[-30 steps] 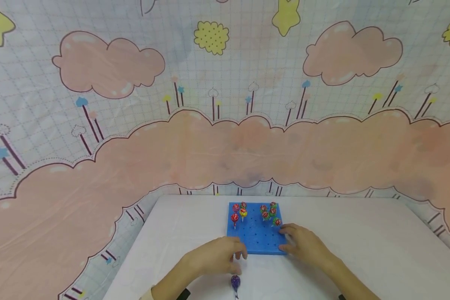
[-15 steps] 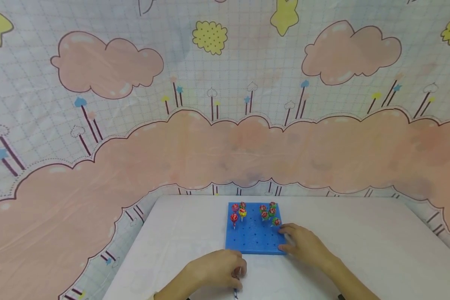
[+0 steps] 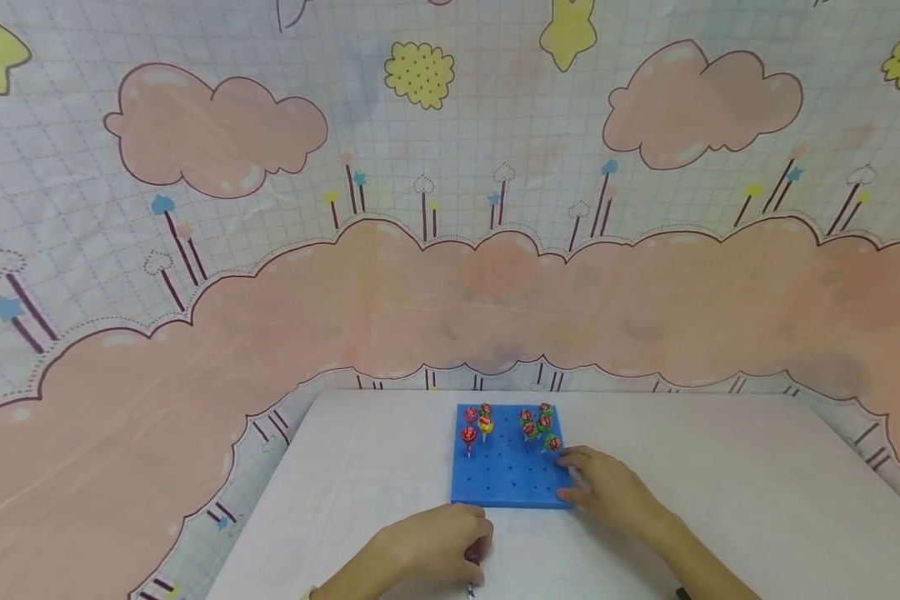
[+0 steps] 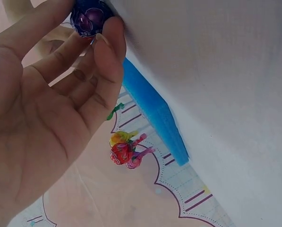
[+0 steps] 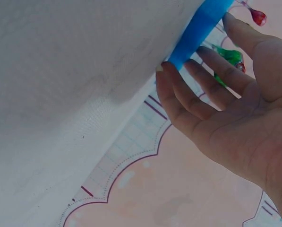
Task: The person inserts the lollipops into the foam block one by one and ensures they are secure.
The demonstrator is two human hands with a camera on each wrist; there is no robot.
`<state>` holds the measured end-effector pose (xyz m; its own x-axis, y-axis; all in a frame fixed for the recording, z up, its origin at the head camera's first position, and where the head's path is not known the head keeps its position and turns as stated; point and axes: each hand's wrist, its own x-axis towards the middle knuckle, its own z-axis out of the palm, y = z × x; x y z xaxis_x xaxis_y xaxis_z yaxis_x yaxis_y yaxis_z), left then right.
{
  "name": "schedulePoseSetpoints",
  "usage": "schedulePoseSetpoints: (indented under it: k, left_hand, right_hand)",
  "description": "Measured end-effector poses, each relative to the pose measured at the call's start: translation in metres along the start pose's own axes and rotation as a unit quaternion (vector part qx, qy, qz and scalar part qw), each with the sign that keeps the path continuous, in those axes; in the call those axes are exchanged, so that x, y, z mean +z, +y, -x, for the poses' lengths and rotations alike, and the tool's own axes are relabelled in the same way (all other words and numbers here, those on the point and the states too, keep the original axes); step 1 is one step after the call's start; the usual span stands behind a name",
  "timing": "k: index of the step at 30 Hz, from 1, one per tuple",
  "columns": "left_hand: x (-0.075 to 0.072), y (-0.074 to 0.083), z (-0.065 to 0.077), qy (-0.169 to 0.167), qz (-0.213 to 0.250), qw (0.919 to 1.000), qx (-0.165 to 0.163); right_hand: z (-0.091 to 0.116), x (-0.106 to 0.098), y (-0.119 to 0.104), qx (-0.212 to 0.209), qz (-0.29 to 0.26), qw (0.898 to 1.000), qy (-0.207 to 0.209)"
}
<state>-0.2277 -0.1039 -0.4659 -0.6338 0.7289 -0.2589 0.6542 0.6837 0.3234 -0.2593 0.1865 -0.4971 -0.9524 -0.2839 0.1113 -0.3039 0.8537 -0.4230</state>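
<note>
A purple-wrapped lollipop (image 4: 89, 18) is between the thumb and fingertips of my left hand (image 3: 442, 542), low over the white table in front of a blue board with holes (image 3: 513, 475). In the head view the hand covers most of the lollipop; a bit of its stick (image 3: 472, 590) shows below. My right hand (image 3: 611, 487) rests at the board's right edge, fingers spread and gently bent, fingertips touching its side. Lollipops stand in the board: a red one (image 3: 468, 434), a yellow one (image 3: 485, 425) and others at the back left, and several green-and-red ones (image 3: 544, 423) at the right.
The white table (image 3: 682, 450) stretches out on both sides of the board. Behind it hangs a cloth (image 3: 435, 308) printed with clouds and stars. Several rows of holes show in the board's front and middle.
My left hand has come down toward the near edge and taken the purple lollipop between its fingers, where it lay loose on the table before. The right hand stays at the board.
</note>
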Motion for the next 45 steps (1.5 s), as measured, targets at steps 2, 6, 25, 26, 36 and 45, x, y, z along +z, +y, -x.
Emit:
schedulePoseSetpoints:
  k: [2, 6, 25, 26, 36, 45]
  left_hand:
    - [0.0, 0.0, 0.0, -0.002, -0.001, 1.0, 0.002]
    - [-0.003, 0.001, 0.0, -0.004, 0.007, 0.9999, 0.009]
    - [-0.027, -0.012, 0.01, 0.071, 0.095, 0.9914, 0.054]
    - [-0.028, -0.012, 0.01, 0.074, 0.1, 0.9909, 0.052]
    - [-0.047, -0.022, 0.007, 0.149, 0.133, 0.9763, 0.084]
    - [-0.057, -0.03, 0.002, 0.212, 0.157, 0.9592, 0.102]
  right_hand:
    - [0.0, 0.0, 0.0, -0.001, 0.0, 1.0, 0.0]
    - [0.0, -0.001, 0.0, 0.0, 0.002, 1.0, 0.001]
    - [0.001, 0.002, -0.002, 0.008, -0.01, 1.0, -0.001]
    - [0.001, 0.003, -0.001, 0.009, -0.009, 1.0, -0.001]
    - [0.001, 0.002, 0.0, -0.001, -0.002, 1.0, 0.007]
    - [0.002, -0.001, -0.002, -0.003, -0.009, 1.0, 0.01]
